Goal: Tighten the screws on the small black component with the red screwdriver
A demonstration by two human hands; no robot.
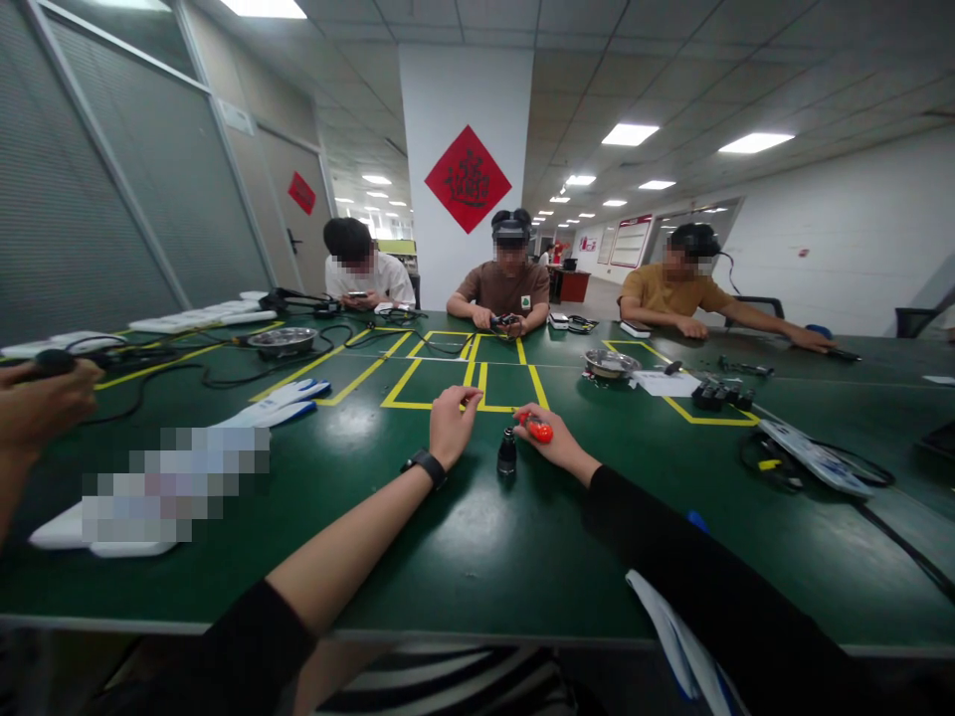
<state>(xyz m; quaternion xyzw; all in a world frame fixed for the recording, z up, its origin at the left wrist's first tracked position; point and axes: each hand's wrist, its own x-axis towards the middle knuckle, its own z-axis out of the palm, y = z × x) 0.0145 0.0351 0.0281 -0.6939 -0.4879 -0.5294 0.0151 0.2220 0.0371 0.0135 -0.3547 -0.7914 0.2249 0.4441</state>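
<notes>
My left hand [451, 426], with a black band on the wrist, is just above the green table. Its thumb and fingertips are pinched together; anything between them is too small to make out. My right hand [561, 444] is closed round a screwdriver [538, 429] with an orange-red handle, its tip not clearly visible. Between my hands stands a black cylindrical part [507, 455] with a narrower top, upright on the table. It is close to the fingers of my right hand, and I cannot tell whether they touch.
Yellow tape [407, 405] marks rectangles on the green table [388, 557]. Metal bowls [610, 364], black blocks [722, 396], cables and gloves [287, 403] lie around. Another person's hand [52, 398] reaches in at left. Several people sit across the table.
</notes>
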